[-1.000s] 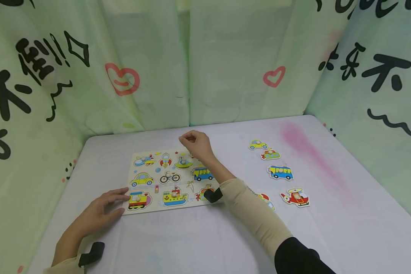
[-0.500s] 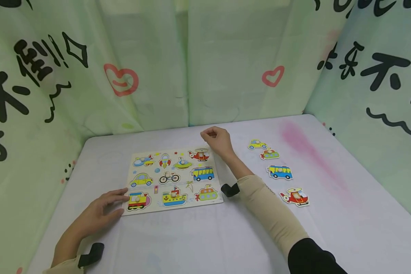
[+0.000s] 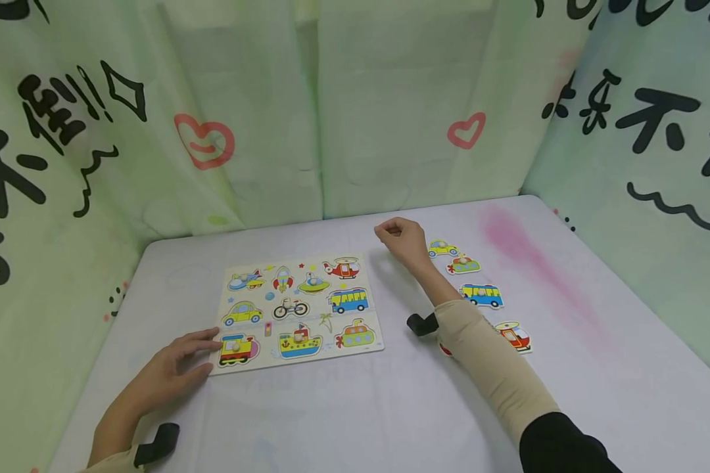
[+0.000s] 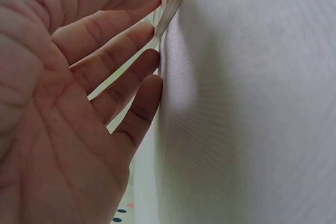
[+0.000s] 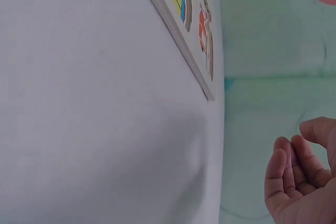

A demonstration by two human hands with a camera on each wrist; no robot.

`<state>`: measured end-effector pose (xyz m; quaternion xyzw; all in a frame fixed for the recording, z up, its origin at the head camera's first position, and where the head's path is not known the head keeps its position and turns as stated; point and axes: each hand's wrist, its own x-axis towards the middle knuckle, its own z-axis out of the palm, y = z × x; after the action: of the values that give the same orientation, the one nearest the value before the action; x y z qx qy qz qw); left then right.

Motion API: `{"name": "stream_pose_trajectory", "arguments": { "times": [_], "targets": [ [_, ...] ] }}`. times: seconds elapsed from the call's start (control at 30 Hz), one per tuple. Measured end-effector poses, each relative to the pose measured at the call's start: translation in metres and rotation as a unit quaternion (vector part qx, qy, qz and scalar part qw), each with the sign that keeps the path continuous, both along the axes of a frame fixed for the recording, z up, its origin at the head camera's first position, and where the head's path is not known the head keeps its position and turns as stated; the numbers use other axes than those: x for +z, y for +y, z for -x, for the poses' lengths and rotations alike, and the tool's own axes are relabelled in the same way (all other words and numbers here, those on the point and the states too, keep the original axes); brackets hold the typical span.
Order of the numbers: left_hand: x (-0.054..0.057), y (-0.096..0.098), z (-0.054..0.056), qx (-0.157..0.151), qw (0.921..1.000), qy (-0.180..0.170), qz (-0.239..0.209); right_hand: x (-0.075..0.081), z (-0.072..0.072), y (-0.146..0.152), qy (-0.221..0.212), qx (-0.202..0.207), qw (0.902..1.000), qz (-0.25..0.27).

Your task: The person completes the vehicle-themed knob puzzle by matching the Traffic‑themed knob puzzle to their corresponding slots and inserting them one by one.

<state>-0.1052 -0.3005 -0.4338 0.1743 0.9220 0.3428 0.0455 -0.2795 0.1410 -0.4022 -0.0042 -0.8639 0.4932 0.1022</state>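
Note:
A white wooden puzzle board (image 3: 327, 348) printed with vehicles lies left of centre in the head view. My left hand (image 3: 168, 371) rests by its lower left corner, fingertips at the edge, fingers extended in the left wrist view. Knobbed pieces such as a ship (image 3: 300, 343) and a train (image 3: 236, 351) sit in the board. Over the table beyond the board's right side, my right hand (image 3: 405, 242) is raised with loosely curled fingers. The right wrist view shows nothing between thumb and fingers. Nearest to it lies a loose yellow car piece (image 3: 442, 248).
Down the right side lie a submarine piece (image 3: 464, 265), a bus piece (image 3: 482, 295) and a helicopter piece (image 3: 516, 338). The right sleeve partly covers the helicopter and another red-edged piece. A white cloth covers the table (image 3: 296, 420); green curtains (image 3: 384, 144) hang behind it.
My right hand has moved right, from over the board's top edge to near the loose pieces, uncovering the board's helicopter and bus pictures. The left hand stays at the corner.

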Motion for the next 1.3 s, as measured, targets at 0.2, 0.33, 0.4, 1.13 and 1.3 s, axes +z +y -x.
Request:
{"name": "stream_pose_trajectory", "arguments": {
  "times": [0.2,0.33,0.4,1.13,1.3],
  "targets": [
    [0.002,0.000,-0.001,0.005,1.0000,-0.002,0.002,-0.002,0.000,0.016,0.009,-0.008,0.9999,-0.001],
    [-0.001,0.000,-0.001,0.000,1.0000,0.007,-0.002,-0.004,0.000,0.028,0.011,-0.013,0.9998,-0.007],
    [-0.002,0.000,0.000,-0.006,0.9998,0.015,-0.010,-0.005,0.000,0.035,0.008,-0.014,0.9998,-0.007],
    [-0.003,-0.002,0.002,-0.016,0.9992,0.032,-0.019,0.004,-0.003,0.088,-0.087,-0.009,0.9904,-0.107],
    [-0.004,-0.002,0.001,-0.012,0.9994,0.030,-0.013,0.003,0.000,0.101,-0.108,-0.017,0.9881,-0.108]
  ]
}}
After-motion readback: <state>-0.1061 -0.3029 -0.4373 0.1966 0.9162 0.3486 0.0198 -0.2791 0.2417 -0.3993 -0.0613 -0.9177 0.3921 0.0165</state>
